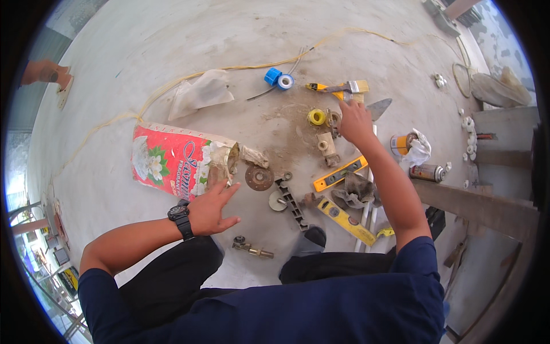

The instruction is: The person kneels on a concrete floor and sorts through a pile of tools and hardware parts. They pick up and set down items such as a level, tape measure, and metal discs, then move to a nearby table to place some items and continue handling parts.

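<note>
My left hand [211,211], with a black watch on its wrist, hovers with fingers spread near the mouth of a red floral bag [166,160]. Out to the right, my right hand [355,122] curls its fingers downward beside a small metal fitting [333,118]; what its fingertips grip is hidden. Next to it lie a yellow tape roll [316,117] and a pale valve-like fitting [327,148]. Just beyond are paintbrushes [357,86] and a trowel blade [379,108]. A perforated round disc [259,178] rests between my hands.
Two spirit levels [340,174], a grey rag [352,191], white pipes [366,218] and a ridged dark bar [292,204] lie nearer me. A brass fitting [253,248] is by my knees. Cans [427,172] stand right; blue tape rolls [278,79] and a yellow cable [229,67] lie farther. Another person's foot [64,86] shows at left.
</note>
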{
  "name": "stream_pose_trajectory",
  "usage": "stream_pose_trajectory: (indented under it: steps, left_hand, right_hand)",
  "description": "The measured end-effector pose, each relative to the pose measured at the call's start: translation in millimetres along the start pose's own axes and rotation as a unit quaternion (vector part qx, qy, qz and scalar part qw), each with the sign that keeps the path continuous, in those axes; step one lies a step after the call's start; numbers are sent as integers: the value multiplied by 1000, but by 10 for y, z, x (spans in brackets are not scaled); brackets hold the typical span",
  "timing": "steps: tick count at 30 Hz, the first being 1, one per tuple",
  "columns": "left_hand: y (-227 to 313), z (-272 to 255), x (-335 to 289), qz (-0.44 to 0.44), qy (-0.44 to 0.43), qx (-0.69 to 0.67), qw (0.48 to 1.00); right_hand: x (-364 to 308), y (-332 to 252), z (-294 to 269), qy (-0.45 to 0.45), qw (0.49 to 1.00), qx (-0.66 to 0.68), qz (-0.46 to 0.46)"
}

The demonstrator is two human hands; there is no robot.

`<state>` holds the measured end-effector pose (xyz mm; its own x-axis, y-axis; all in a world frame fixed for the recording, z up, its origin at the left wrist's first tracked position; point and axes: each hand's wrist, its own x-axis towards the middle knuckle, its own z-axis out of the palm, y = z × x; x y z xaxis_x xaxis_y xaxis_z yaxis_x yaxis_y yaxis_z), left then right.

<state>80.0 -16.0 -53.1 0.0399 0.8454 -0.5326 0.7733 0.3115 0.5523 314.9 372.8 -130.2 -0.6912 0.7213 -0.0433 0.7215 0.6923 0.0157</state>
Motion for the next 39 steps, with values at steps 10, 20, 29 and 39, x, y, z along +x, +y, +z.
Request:
stream_pose_trajectory:
  steps: [10,20,29,39]
  left_hand:
    - [-54,36,-95,11,20,-29,999]
    - [-181,74,-197,22,36,-56,998]
    - [-129,-66,-113,23,10,-72,997]
    - [-150,-69,-175,17,27,-100,994]
  right_hand:
    - [314,-396,488,-1,990,-26,-140]
    - [613,-353,-249,-225,859,450,-97]
    - [877,-545,159,39,974,182,-129]
    - [1458,-1124,583,-3,977,212,-19]
